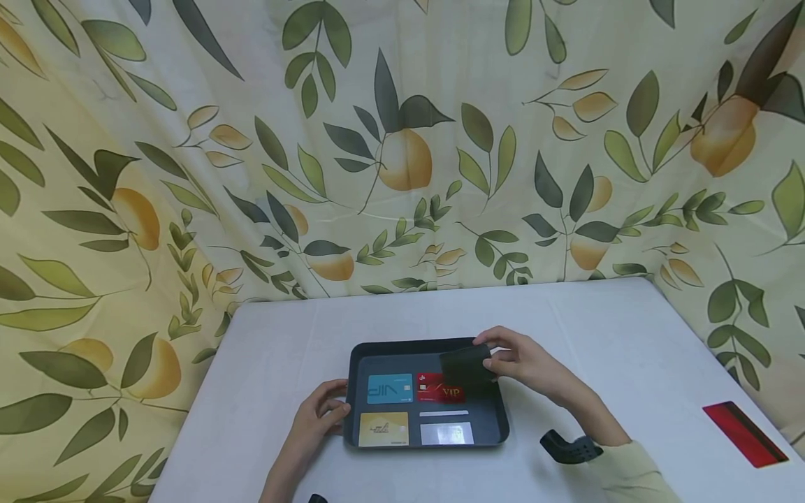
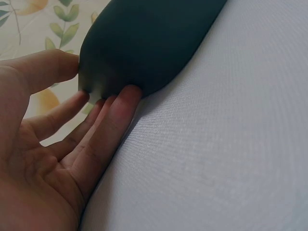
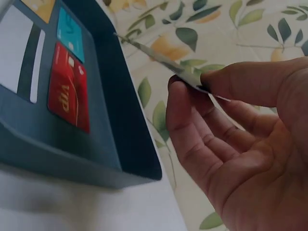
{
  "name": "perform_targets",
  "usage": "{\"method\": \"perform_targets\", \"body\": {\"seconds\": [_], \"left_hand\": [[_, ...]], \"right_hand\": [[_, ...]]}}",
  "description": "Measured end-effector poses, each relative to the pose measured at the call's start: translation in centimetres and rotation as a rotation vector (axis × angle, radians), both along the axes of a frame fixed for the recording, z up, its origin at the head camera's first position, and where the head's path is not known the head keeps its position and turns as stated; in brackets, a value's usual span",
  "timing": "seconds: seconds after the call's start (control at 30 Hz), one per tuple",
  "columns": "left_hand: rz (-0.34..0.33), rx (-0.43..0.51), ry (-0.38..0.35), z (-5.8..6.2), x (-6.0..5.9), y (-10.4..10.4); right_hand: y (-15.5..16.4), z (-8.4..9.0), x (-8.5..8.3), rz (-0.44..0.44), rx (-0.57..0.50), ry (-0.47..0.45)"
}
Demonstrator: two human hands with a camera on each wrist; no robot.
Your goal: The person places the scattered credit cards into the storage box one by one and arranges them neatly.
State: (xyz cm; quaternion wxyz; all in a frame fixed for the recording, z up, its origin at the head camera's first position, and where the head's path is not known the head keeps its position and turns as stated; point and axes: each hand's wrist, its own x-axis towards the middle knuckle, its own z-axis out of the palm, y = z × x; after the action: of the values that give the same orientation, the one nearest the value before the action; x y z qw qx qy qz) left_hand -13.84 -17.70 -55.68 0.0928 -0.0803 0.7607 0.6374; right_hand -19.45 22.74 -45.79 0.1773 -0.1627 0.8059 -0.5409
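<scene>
Four cards lie in the dark tray (image 1: 497, 419) at the lower centre of the head view. Above its upper right corner the right hand (image 1: 525, 363) pinches a black card (image 1: 464, 365) between thumb and fingers. The left hand (image 1: 317, 412), fingers relaxed and nearly straight, touches the tray's left edge.

Right hand (image 1: 528, 363) holds a black card (image 1: 464, 365) over the tray (image 1: 497, 426); left hand (image 1: 321, 412) steadies its edge.

- The table (image 1: 629, 335) lies bare along its far edge and to the right of the tray (image 1: 355, 363).
- A red card (image 1: 744, 433) lies by the right edge.
- The curtain (image 1: 402, 140) walls the far and left edges.
- Both hands flank the tray.
</scene>
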Motion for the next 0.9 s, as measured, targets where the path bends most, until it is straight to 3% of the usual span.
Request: {"method": "perform_targets", "body": {"seconds": [0.9], "left_hand": [[0.000, 0.009, -0.004, 0.2, 0.0, -0.1]], "right_hand": [[-6.5, -2.5, 0.5, 0.032, -0.076, -0.203]]}}
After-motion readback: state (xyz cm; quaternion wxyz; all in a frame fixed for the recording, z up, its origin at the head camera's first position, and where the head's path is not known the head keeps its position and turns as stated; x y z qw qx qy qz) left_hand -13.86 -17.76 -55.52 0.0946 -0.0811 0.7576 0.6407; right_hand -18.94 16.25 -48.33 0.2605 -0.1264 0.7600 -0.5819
